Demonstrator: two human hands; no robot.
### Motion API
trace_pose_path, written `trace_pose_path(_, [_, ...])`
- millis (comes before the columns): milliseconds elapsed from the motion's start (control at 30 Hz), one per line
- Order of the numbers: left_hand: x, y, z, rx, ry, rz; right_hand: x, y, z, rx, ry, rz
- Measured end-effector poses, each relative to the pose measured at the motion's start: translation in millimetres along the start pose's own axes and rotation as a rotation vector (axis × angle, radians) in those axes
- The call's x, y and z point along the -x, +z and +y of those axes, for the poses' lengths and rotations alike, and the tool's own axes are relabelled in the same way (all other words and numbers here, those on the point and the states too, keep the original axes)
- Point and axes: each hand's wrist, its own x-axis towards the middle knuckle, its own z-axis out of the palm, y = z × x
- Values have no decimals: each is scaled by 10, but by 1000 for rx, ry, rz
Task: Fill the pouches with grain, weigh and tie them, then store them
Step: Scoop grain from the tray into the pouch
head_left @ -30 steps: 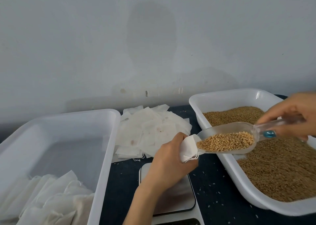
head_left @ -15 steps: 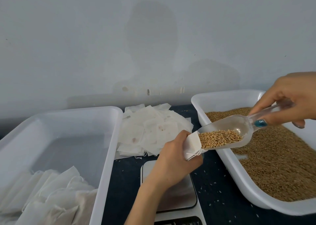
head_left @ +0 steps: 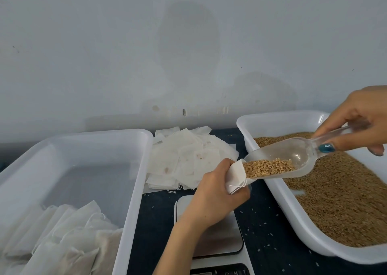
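My left hand (head_left: 215, 193) grips a small white pouch (head_left: 235, 176) with its mouth facing right, above the scale (head_left: 222, 247). My right hand (head_left: 360, 119) holds the handle of a clear plastic scoop (head_left: 293, 157), tilted down to the left. The scoop's lip is in the pouch mouth, and brown grain (head_left: 270, 168) has gathered at that end. The white tray of grain (head_left: 278, 199) lies under the scoop at the right.
A pile of flat unfilled pouches (head_left: 188, 161) lies behind the scale. A white bin (head_left: 129, 212) at the left holds several filled, tied pouches (head_left: 62, 239) in its near corner. Loose grains dot the dark tabletop (head_left: 263, 230). A pale wall stands close behind.
My right hand has risen and tipped the scoop more steeply to the left. The grain has slid down toward the pouch mouth, and less of it lies in the scoop.
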Motion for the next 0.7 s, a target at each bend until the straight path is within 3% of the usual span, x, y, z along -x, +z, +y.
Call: trace_pose_path(700, [-7, 14, -44, 7, -4, -18, 41, 120, 152, -51, 4, 18])
